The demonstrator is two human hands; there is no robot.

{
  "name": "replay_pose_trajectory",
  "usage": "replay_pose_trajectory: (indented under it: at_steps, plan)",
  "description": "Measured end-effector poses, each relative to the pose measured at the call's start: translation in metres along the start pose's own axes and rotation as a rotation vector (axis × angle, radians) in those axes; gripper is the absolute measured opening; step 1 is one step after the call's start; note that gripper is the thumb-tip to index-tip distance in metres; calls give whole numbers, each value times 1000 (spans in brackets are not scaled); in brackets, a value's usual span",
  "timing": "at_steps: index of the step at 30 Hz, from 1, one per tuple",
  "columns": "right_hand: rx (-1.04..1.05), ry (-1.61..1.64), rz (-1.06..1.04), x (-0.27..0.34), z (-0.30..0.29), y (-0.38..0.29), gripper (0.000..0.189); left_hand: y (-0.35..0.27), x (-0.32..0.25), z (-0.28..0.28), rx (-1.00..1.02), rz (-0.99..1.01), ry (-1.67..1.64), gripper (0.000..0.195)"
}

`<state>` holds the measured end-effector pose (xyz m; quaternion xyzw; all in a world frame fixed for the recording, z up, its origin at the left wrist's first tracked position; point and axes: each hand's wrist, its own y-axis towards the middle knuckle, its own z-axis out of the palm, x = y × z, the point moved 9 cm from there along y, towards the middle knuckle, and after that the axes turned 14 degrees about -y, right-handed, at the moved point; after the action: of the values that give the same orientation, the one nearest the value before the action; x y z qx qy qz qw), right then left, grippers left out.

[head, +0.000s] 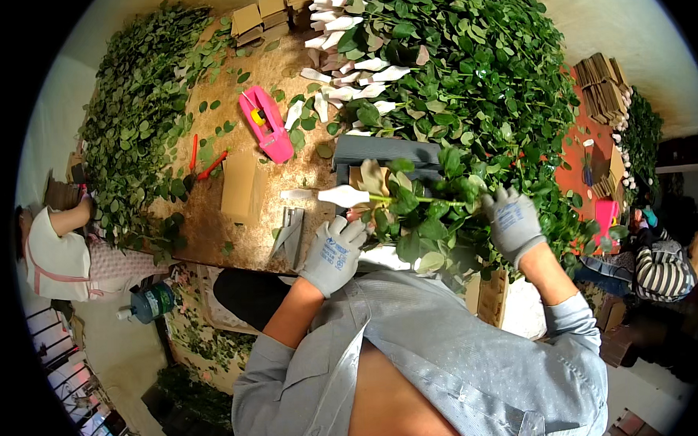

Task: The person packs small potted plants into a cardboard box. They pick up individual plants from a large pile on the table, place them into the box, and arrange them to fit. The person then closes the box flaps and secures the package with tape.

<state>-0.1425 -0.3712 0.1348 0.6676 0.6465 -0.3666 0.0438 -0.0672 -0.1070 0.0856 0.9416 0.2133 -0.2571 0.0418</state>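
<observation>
A rose stem [426, 200] with green leaves lies crosswise before me, its bud inside a white sleeve [343, 196] pointing left. My right hand [513, 221], in a grey work glove, is at the leafy end of this stem; leaves hide part of its fingertips, and its grip is not clear. Just below the sleeved bud is my left hand [333, 256], gloved alike with fingers curled; what they hold, if anything, is hidden. Behind the stem stands a dark grey ribbed holder [387, 150] with cardboard in it. A grey metal piece [292, 237] lies left of my left hand.
Sleeved roses [465, 70] are heaped behind the holder. On the wooden table [211, 240] are a pink tape dispenser [268, 128], red-handled pruning shears [211, 165] and a cardboard stack [241, 190]. More foliage [143, 110] covers the left side. One person [67, 251] is left, another [662, 267] right.
</observation>
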Motion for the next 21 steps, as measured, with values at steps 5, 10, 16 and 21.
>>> replay_pose_trajectory:
  at_steps: [5, 10, 16, 21]
  plan:
    - [118, 112, -22, 19, 67, 12, 31, 6, -7, -10, -122, 50, -75, 45]
    - [61, -88, 92, 5, 3, 7, 25, 3, -7, -11, -118, 53, -82, 48]
    - [-656, 542, -209, 55, -124, 28, 24, 2, -5, -8, -84, 60, -107, 54]
    - [-559, 493, -273, 133, -95, 107, 38, 9, -6, -6, -53, 61, -72, 59]
